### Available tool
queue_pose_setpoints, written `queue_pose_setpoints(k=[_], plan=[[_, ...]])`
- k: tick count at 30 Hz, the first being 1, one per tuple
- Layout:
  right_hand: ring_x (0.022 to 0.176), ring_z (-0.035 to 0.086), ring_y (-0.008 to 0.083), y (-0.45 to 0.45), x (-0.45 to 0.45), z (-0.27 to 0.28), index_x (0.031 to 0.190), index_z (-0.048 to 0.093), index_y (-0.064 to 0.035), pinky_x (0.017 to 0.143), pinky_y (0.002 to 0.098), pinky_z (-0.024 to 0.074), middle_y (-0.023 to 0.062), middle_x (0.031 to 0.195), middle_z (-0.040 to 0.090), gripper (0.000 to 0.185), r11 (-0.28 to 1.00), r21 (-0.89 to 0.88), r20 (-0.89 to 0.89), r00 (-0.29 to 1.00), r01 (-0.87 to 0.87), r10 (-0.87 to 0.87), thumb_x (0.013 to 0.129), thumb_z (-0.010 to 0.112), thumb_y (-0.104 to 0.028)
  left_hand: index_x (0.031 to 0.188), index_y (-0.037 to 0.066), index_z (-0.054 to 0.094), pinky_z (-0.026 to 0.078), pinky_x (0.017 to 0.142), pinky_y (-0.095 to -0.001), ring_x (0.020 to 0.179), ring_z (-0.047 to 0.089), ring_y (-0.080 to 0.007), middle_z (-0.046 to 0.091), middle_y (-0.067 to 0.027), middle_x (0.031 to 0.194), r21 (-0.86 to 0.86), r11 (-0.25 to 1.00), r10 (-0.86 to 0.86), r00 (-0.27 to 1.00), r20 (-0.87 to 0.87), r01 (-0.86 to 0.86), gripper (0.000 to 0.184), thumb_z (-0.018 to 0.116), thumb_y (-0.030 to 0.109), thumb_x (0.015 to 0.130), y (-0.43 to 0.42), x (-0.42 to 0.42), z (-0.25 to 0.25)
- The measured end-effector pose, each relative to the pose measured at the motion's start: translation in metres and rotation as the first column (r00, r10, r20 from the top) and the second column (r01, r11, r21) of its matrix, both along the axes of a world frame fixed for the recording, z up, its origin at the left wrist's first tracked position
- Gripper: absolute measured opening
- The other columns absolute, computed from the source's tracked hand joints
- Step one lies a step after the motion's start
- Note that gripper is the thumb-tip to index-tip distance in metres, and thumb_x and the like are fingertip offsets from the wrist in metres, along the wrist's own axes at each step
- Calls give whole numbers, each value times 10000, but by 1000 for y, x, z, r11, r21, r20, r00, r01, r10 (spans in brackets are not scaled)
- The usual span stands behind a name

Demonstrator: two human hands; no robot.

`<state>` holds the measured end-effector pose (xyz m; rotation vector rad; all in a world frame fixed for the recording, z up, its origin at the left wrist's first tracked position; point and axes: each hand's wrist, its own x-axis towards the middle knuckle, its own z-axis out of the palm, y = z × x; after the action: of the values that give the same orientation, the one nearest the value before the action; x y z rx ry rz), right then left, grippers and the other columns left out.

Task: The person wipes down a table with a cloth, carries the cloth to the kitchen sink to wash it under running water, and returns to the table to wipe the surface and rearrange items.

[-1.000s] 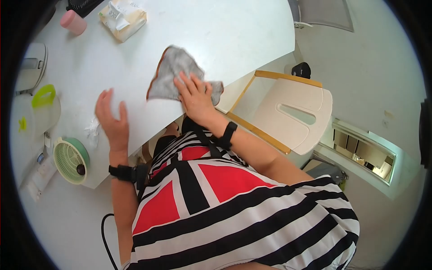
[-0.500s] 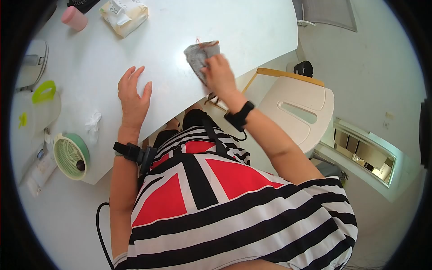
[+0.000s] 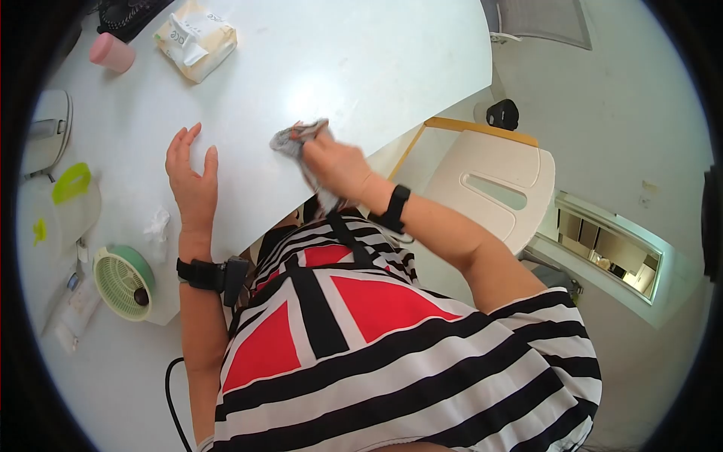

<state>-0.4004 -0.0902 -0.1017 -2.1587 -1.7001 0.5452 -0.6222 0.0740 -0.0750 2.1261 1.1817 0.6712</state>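
Observation:
My right hand (image 3: 335, 166) is closed on a grey cloth (image 3: 288, 142) with reddish-brown edges, close to the table's front edge. Part of the cloth lies on the white table (image 3: 361, 60), and a bunched end hangs below the hand toward my apron. The fingers of that hand are slightly blurred. My left hand (image 3: 193, 181) rests at the table's near side with its fingers stretched out and thumb apart, holding nothing. A crumpled white tissue (image 3: 158, 224) lies just left of that wrist.
A tissue pack (image 3: 197, 45) and a pink cup (image 3: 113, 53) stand at the far left. A green basket (image 3: 124, 279) with a dark round item, and a clear container with a green handle (image 3: 73, 183), line the left side. A white chair (image 3: 489, 181) is at the right.
My right hand has drawn the cloth nearer to me and leftward, and the cloth is more bunched. My left hand sits a little farther left, still open. The view has shifted slightly.

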Motion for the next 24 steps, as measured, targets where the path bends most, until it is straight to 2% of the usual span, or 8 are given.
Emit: queue_pose_setpoints(k=[6,10,13,14,17,19,21,24], plan=[[760,630,380,32,59,-11,891,569,-73,642,448,509,177,852,617,85,849,146,22,856,508,-516,885,584,-156,1281,101,599,361,1082,-393,1313,436,-294,498,-147,1376,-12,1000,14,1000,6,-14,385,633,143,900,10,-2,13],[760,647,374,7,-15,-11,931,568,-89,627,442,528,188,976,617,123,978,188,-58,995,90,-80,861,617,-178,1273,112,607,385,1057,-393,1305,440,-302,493,-149,1382,-50,998,36,999,20,-35,381,640,151,895,8,0,12],[710,638,341,20,63,-4,826,594,-55,607,420,510,164,745,632,133,848,149,-130,860,509,-493,874,619,-176,1314,89,576,374,1058,-353,1300,462,-237,520,-106,1374,65,998,-16,999,-35,18,418,645,136,904,12,-5,18],[726,635,404,15,90,-7,918,591,-66,624,521,500,182,887,650,132,886,145,1,895,441,-446,912,531,-184,1314,89,576,374,1058,-353,1300,462,-237,520,-106,1374,65,998,-17,999,-38,19,418,645,136,904,10,-3,23],[772,639,420,7,26,-2,1044,520,-40,628,517,521,204,981,633,173,915,-62,66,917,398,-394,918,477,-151,1309,65,564,394,1048,-370,1270,475,-273,513,-152,1351,-98,993,75,990,118,-64,430,663,159,901,22,22,26],[876,617,327,3,-20,0,965,502,-75,616,465,533,124,973,548,127,987,136,50,994,86,-93,877,559,-148,1391,31,455,418,1016,-346,1246,489,-246,495,-164,1357,-316,938,241,922,303,-141,535,661,193,925,38,38,14],[789,617,252,3,-26,10,890,494,-110,565,366,524,70,858,509,173,970,240,65,996,36,-53,856,634,-205,1424,27,393,430,988,-334,1222,502,-239,472,-174,1372,-409,895,327,887,326,-180,595,664,214,928,48,41,17],[886,618,275,13,31,0,956,501,-130,634,438,531,88,940,564,148,990,137,139,989,35,-54,909,587,-240,1489,37,252,457,891,-310,1118,557,-217,421,-187,1393,-536,819,417,853,313,-204,763,696,265,912,69,59,38]])
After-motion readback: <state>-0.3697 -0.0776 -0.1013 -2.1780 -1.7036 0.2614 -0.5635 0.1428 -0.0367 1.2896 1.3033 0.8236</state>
